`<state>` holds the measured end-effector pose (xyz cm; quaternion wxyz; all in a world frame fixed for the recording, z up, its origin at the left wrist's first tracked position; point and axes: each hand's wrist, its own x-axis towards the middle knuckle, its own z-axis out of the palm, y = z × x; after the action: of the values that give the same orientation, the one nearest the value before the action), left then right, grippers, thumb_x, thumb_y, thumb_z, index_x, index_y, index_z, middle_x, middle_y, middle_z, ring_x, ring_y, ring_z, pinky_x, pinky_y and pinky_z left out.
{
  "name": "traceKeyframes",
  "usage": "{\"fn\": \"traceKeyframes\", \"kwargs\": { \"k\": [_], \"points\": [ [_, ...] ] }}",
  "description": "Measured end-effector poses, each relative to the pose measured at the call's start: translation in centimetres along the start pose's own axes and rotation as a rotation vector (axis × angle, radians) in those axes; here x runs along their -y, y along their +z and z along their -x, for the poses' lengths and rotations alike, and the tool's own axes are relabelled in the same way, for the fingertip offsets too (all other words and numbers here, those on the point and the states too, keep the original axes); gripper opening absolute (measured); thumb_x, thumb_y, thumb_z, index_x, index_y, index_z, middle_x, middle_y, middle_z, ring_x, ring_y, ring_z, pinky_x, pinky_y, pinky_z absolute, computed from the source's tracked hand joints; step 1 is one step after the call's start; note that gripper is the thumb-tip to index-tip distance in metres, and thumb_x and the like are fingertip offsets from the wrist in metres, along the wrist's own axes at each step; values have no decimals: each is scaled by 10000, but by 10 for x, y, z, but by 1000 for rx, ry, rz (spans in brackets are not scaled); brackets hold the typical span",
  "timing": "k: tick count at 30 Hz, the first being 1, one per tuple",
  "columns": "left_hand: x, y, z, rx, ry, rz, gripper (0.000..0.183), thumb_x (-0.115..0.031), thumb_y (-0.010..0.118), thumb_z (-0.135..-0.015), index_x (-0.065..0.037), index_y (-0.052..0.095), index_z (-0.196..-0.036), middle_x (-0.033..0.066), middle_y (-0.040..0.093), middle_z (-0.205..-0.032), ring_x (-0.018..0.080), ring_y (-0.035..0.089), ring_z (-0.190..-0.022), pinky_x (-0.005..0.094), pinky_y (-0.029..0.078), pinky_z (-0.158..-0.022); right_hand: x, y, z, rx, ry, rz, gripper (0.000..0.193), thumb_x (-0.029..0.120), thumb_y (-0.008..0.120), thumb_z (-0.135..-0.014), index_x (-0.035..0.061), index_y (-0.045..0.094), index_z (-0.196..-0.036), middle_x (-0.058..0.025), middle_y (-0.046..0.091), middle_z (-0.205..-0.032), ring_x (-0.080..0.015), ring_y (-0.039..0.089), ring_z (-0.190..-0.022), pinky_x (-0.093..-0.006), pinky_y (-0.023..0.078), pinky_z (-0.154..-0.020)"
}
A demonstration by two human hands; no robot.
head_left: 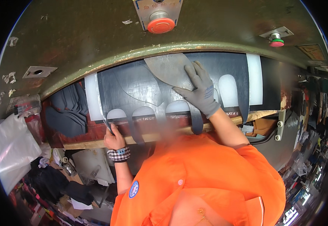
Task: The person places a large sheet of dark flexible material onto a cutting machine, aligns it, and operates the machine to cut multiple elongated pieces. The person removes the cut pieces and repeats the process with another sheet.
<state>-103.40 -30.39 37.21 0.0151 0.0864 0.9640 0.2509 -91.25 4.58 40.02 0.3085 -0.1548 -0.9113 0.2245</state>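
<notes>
A wide dark sheet (113, 88) lies across the work surface, with rounded cut-outs along its near edge and narrow strips hanging between them. White backing shows through the cut-outs. My bare left hand (115, 138), with a checked band at the wrist, is closed on a thin strip at the sheet's near left corner. In a grey glove, my right hand (203, 92) lies with fingers spread at the right edge of a smooth grey curved piece (167, 67) on top of the sheet. Curved cut lines run through the sheet left of that piece.
Dark sole-shaped pieces (68, 120) are piled at the left. A green machine body (85, 41) overhangs the far side, bearing a red push button (161, 25) and a green-ringed button (276, 42). Clear plastic (15, 147) hangs at far left. A wooden edge (92, 144) runs along the front.
</notes>
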Motion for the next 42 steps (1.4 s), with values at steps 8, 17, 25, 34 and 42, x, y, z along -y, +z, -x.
{"fn": "traceKeyframes", "kwargs": {
  "k": [8, 17, 25, 34, 42],
  "points": [
    [11, 8, -5, -81, 93, 31, 412, -371, 537, -1029, -50, 702, -832, 109, 615, -570, 280, 630, -531, 420, 462, -523, -7, -19, 5, -14, -12, -99, 667, 247, 887, -710, -13, 607, -1257, -251, 622, -1240, -455, 585, -1177, -484, 505, -981],
    [0, 8, -15, -40, 17, 49, 382, -339, 537, -1022, -34, 712, -870, 152, 707, -729, 363, 679, -654, 468, 503, -592, -24, -28, -3, 77, 472, -437, 429, 178, 700, -933, -56, 599, -1279, -174, 700, -1170, -266, 657, -1127, -388, 516, -974],
    [-9, 8, -19, -34, -5, 60, 388, -369, 539, -1021, -47, 724, -911, 133, 708, -715, 333, 681, -630, 453, 499, -571, -11, -21, -34, 133, 210, -27, 752, 409, 807, -771, 36, 544, -1368, -237, 583, -1288, -390, 534, -1246, -450, 479, -1018],
    [12, 3, 2, -22, 1, -10, 406, -379, 548, -1012, -51, 728, -855, 149, 711, -728, 381, 670, -666, 488, 497, -599, 24, 3, -28, 91, 118, 82, 908, 331, 890, -598, 108, 517, -1395, -201, 561, -1273, -398, 555, -1152, -476, 485, -960],
    [15, -6, 25, -88, 152, 21, 312, -273, 584, -995, -45, 726, -836, 128, 713, -728, 371, 658, -647, 477, 494, -589, 50, -9, 10, 30, 158, 91, 804, 254, 893, -594, 73, 585, -1314, -200, 585, -1237, -394, 600, -1076, -445, 513, -906]
  ]
}}
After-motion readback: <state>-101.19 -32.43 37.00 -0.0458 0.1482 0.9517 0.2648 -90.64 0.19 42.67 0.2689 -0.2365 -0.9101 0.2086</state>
